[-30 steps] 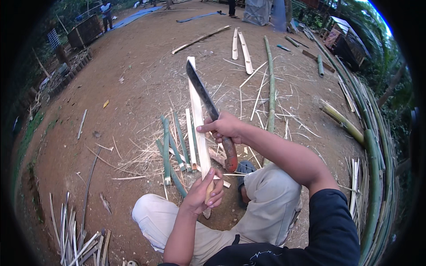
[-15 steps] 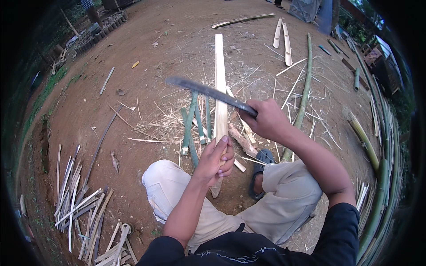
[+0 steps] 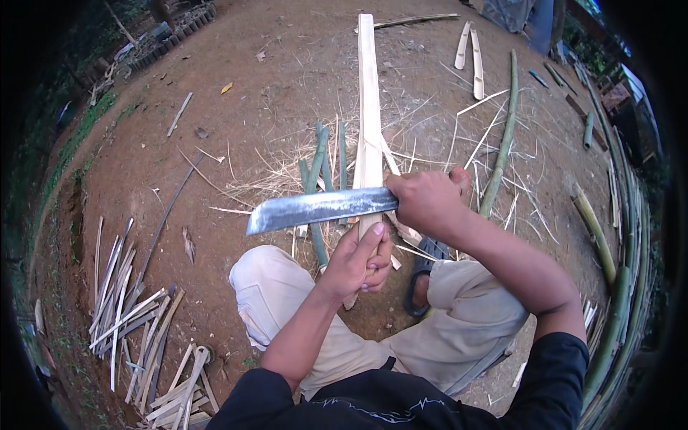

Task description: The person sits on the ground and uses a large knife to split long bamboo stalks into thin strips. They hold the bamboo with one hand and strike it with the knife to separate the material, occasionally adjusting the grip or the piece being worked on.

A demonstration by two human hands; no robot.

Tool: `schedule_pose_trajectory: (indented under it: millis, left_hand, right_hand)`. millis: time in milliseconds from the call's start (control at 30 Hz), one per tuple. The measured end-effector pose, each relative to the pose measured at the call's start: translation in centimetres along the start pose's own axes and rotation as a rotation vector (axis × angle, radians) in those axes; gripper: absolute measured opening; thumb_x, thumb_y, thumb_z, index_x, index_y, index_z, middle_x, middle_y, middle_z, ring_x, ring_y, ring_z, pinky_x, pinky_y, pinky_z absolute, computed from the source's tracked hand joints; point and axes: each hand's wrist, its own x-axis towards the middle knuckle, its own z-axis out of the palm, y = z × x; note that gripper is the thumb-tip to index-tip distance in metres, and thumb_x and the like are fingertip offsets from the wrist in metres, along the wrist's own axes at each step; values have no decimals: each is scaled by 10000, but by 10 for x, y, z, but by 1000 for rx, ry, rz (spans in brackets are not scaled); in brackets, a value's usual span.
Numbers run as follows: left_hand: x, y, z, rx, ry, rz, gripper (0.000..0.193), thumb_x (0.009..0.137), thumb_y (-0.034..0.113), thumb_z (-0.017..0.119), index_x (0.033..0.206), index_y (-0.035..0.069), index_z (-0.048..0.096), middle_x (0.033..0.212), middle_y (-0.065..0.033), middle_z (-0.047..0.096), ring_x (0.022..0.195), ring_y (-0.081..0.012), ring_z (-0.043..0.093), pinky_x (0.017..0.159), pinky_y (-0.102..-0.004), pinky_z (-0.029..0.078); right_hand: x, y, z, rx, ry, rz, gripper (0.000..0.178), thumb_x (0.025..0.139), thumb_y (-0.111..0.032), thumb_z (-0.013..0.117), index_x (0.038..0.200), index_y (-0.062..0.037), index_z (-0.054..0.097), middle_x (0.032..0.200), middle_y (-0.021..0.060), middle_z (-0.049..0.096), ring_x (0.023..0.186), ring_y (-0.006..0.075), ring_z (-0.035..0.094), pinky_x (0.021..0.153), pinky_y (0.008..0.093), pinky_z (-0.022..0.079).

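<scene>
Plainly, both hands were occupied. The left hand [image 3: 360, 263] had its fingers curled firmly around the lower part of a long, pale bamboo strip [image 3: 369, 107], in front of the bent knees in light trousers [image 3: 266, 287]. The strip ran from that fist up and away from the person, above the brown ground [image 3: 215, 129]. The right hand [image 3: 428, 201] was clenched on the handle of a machete [image 3: 315, 210], the reddish butt showing beyond the knuckles. The blade crossed the strip just above the left hand, its tip pointing left; whether its edge touched the wood could not be told. Farther off, green bamboo pieces [image 3: 319, 154] lay among pale shavings [image 3: 279, 174]. A green pole [image 3: 503, 136] stretched along the dirt on the right, two split lengths [image 3: 478, 64] lay near its far end, and thin slats [image 3: 129, 317] were heaped at the lower left.
</scene>
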Motion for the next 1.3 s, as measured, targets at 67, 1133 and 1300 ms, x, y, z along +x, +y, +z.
schedule_pose_trajectory:
  millis: [67,1133,1300]
  left_hand:
    - [-2,-1,2,53,-18,-23,255,1066,320,352,972,95,425,576,30,314,355,-46,264,316,-218,219]
    - [-7,-11,-6,87,-90,-143,251,1062,288,382,908,89,402,564,37,301,396,-43,254,350,-221,206]
    - [-12,-29,3,89,-177,-285,254,1062,295,383,915,90,409,567,33,305,402,-44,242,357,-219,196]
  right_hand:
    - [7,11,-10,-12,76,61,98,794,-112,557,819,-48,628,665,159,657,628,332,681,581,457,540]
    - [26,98,-2,-86,4,360,163,799,-113,573,898,-52,687,773,190,675,726,355,680,741,486,541]
    - [15,207,-5,-117,274,738,202,799,-135,606,930,-13,701,839,239,678,810,396,676,794,494,541]
